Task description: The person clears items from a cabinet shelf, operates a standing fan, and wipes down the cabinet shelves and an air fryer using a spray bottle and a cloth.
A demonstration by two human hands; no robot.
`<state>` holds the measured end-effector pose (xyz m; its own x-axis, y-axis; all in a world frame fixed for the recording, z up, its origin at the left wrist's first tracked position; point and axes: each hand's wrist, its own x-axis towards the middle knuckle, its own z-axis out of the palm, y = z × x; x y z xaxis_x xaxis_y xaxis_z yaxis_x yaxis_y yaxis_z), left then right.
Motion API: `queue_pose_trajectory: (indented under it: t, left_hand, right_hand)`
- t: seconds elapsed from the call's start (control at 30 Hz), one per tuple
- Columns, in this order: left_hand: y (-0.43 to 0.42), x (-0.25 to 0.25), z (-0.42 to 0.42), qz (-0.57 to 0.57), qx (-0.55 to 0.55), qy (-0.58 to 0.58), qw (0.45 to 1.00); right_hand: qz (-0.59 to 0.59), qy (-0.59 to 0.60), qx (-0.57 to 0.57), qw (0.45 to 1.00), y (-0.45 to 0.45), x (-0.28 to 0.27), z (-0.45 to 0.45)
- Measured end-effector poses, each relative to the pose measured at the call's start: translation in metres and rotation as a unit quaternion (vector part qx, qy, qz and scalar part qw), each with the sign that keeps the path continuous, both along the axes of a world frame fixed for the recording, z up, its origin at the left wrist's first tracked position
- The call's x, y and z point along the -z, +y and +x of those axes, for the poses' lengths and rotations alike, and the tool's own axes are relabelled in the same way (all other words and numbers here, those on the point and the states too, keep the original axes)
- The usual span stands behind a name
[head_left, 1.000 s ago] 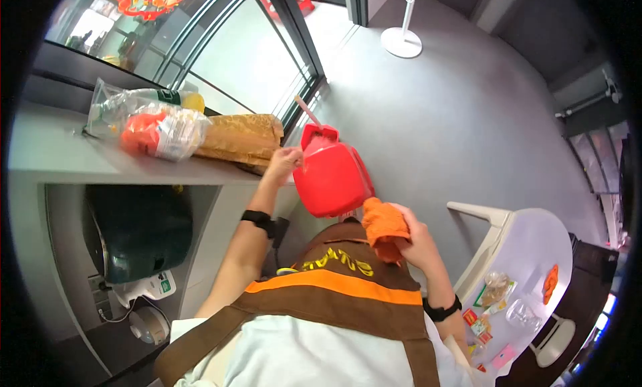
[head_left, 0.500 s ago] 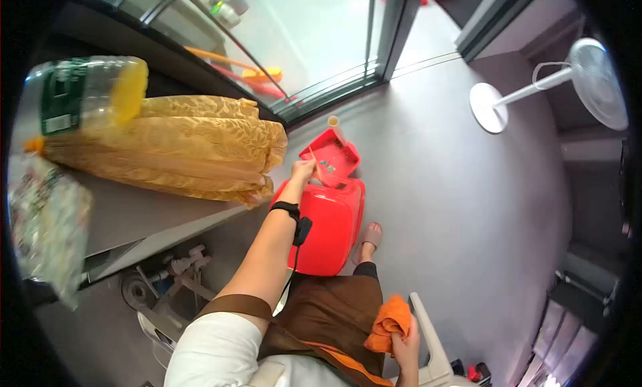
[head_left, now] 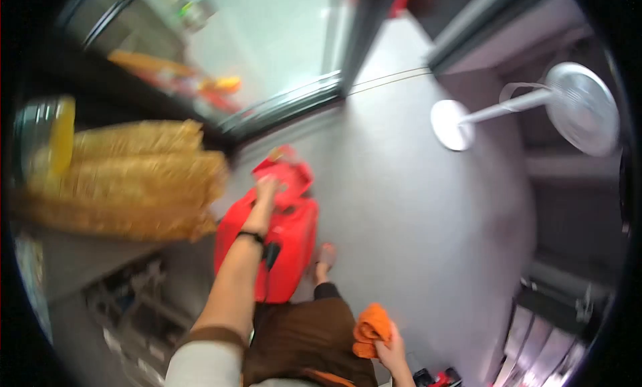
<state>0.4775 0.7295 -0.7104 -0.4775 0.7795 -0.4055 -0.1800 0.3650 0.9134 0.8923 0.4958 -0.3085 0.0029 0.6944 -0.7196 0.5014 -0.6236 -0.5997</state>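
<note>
My left hand [head_left: 267, 185] reaches forward with a dark band on its wrist and is closed at the near left edge of a small red plastic tray [head_left: 299, 175]. Motion blur hides the fingers' exact hold, and small bits inside the tray are smeared. Right behind the tray, nearer to me, stands a red plastic stool [head_left: 294, 253], partly covered by my left forearm. At the lower right, my right hand [head_left: 394, 352] grips a bunched orange cloth [head_left: 372, 328] beside my brown apron [head_left: 301, 340].
A shelf at the left carries a gold patterned cloth bundle [head_left: 127, 186] and a clear bottle with a yellow end [head_left: 62, 136]. A glass door frame [head_left: 287, 109] stands ahead. To the right are a white fan [head_left: 582, 109] and grey floor [head_left: 414, 226]. My foot [head_left: 326, 256] is beside the stool.
The view has swung right, so the shelf, stool and fan sit further left. My left hand stays at the tray, which looks more tilted. My right hand still holds the orange cloth.
</note>
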Motion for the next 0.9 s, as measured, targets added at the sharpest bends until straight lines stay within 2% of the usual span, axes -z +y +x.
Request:
queue_pose_trajectory:
  t: [0.03, 0.07, 0.1, 0.13, 0.17, 0.2, 0.23, 0.27, 0.3, 0.33, 0.37, 0.4, 0.47, 0.5, 0.53, 0.57, 0.6, 0.63, 0.67, 0.7, 0.73, 0.77, 0.8, 0.87, 0.9]
  left_hand:
    - [-0.001, -0.069, 0.026, 0.008, -0.066, -0.165, 0.984]
    - [-0.005, -0.139, 0.05, -0.024, -0.036, -0.101, 0.994]
    - [-0.026, -0.145, 0.056, -0.052, 0.019, -0.067, 0.996]
    - [-0.04, -0.202, 0.08, -0.042, 0.073, -0.071, 0.994]
    - [-0.063, -0.228, 0.099, 0.049, 0.117, -0.154, 0.98]
    - [-0.074, -0.304, 0.13, -0.044, 0.129, -0.187, 0.973]
    - [-0.095, -0.333, 0.141, -0.105, 0.196, -0.334, 0.916]
    - [-0.105, -0.369, 0.16, -0.201, 0.269, -0.366, 0.868]
    - [-0.125, -0.407, 0.175, -0.111, 0.359, -0.442, 0.815]
    - [-0.144, -0.416, 0.184, -0.203, 0.348, -0.496, 0.769]
    - [-0.155, -0.427, 0.189, -0.241, 0.348, -0.554, 0.717]
    - [-0.163, -0.437, 0.198, -0.239, 0.323, -0.509, 0.762]
    - [-0.165, -0.412, 0.201, -0.256, 0.335, -0.509, 0.751]
    - [-0.159, -0.405, 0.209, -0.247, 0.342, -0.503, 0.754]
    - [-0.153, -0.4, 0.217, -0.242, 0.335, -0.468, 0.781]
    - [-0.148, -0.393, 0.223, -0.241, 0.327, -0.431, 0.806]
    - [-0.136, -0.373, 0.223, -0.237, 0.332, -0.422, 0.81]
    - [-0.122, -0.348, 0.222, -0.209, 0.357, -0.395, 0.82]
    - [-0.106, -0.334, 0.228, -0.179, 0.381, -0.369, 0.829]
    - [-0.087, -0.348, 0.243, -0.171, 0.382, -0.366, 0.831]
    - [-0.059, -0.375, 0.261, -0.175, 0.43, -0.304, 0.832]
    - [-0.019, -0.394, 0.277, -0.17, 0.474, -0.236, 0.831]
    - [0.004, -0.337, 0.275, -0.164, 0.417, -0.302, 0.842]
    - [0.059, -0.389, 0.313, -0.169, 0.387, -0.321, 0.848]
    - [0.083, -0.421, 0.338, -0.173, 0.38, -0.292, 0.86]
  right_hand:
    - [0.028, -0.005, -0.04, 0.999, 0.02, -0.011, -0.013]
    - [0.04, 0.0, -0.068, 0.997, 0.032, -0.02, -0.018]
    - [0.043, 0.011, -0.103, 0.994, 0.041, -0.029, -0.021]
    - [0.061, 0.004, -0.083, 0.995, 0.051, -0.039, -0.026]
    - [0.054, 0.032, -0.103, 0.993, 0.059, -0.049, -0.033]
    - [0.049, 0.061, -0.127, 0.989, 0.068, -0.055, -0.037]
    - [0.093, 0.084, -0.138, 0.982, 0.065, -0.047, -0.038]
    - [0.11, 0.091, -0.125, 0.982, 0.066, -0.062, -0.043]
    - [0.156, 0.078, -0.141, 0.975, 0.07, -0.078, -0.047]
    - [0.2, 0.061, -0.156, 0.965, 0.074, -0.09, -0.048]
    - [0.209, 0.065, -0.139, 0.966, 0.072, -0.097, -0.051]
    - [0.21, 0.045, -0.139, 0.967, 0.071, -0.102, -0.051]
    - [0.211, 0.023, -0.14, 0.967, 0.066, -0.121, -0.044]
    - [0.318, -0.098, -0.195, 0.923, 0.076, -0.135, -0.042]
    - [0.416, -0.218, -0.241, 0.849, 0.089, -0.152, -0.043]
    - [0.378, -0.074, -0.225, 0.895, 0.112, -0.176, -0.046]
    - [0.487, 0.009, -0.297, 0.821, 0.127, -0.17, -0.052]
    - [0.393, 0.216, -0.307, 0.839, 0.148, -0.194, -0.059]
    - [0.299, 0.392, -0.364, 0.79, 0.17, -0.216, -0.064]
    - [0.224, 0.448, -0.421, 0.756, 0.188, -0.243, -0.064]
    - [0.128, 0.534, -0.471, 0.69, 0.201, -0.253, -0.071]
    - [0.112, 0.546, -0.491, 0.67, 0.209, -0.265, -0.063]
    - [0.01, 0.576, -0.524, 0.628, 0.215, -0.258, -0.071]
    - [0.014, 0.579, -0.449, 0.68, 0.23, -0.297, -0.024]
    - [0.046, 0.548, -0.479, 0.684, 0.247, -0.301, -0.01]
